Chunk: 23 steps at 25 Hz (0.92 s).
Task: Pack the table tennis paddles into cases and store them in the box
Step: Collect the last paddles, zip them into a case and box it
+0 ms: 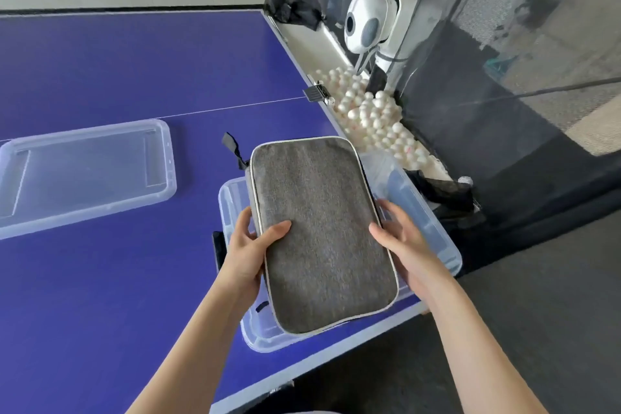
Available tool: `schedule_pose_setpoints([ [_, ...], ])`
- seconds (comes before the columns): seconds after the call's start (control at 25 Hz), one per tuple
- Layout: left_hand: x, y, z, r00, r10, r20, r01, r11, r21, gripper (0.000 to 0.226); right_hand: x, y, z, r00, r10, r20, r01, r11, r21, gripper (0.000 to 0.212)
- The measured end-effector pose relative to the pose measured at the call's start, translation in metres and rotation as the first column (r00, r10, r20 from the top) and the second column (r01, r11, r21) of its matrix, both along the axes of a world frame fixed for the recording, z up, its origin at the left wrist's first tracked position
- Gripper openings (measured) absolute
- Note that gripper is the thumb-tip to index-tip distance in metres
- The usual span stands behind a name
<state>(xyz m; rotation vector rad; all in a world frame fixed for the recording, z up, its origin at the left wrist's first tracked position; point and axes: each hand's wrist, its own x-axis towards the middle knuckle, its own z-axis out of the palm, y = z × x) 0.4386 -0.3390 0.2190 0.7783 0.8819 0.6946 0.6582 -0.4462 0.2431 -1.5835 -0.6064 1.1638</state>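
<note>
A grey fabric paddle case (319, 232) with a pale piped edge and a black zipper pull is held flat above a clear plastic box (433, 228) at the near right corner of the blue table. My left hand (250, 252) grips the case's left edge, thumb on top. My right hand (403, 245) grips its right edge, thumb on top and fingers below. The case hides most of the box's inside; something dark shows under the case at its left. No paddle is visible.
The box's clear lid (84, 175) lies on the blue table (117, 279) to the left. Beyond the table's right edge, a trough holds several white balls (369, 111), beside a white ball machine (369, 23) and black netting (504, 111).
</note>
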Motion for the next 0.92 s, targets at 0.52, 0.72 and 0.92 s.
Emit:
schedule_pose_setpoints([
  [0.52,0.070,-0.031,0.003,0.869,0.494,0.042,-0.490,0.868,-0.078,0.055,0.007,0.015,-0.027,0.874,-0.234,-0.426,0.264,0.964,0.012,0.060],
  [0.72,0.066,-0.048,-0.005,0.858,0.514,-0.015,-0.511,0.849,-0.137,0.044,0.068,0.035,-0.020,0.927,-0.071,-0.368,0.087,0.996,0.025,0.041],
  [0.92,0.030,-0.048,-0.015,0.827,0.542,-0.151,-0.553,0.832,-0.045,0.062,0.112,0.058,-0.017,0.952,0.114,-0.285,-0.112,0.993,0.023,0.041],
])
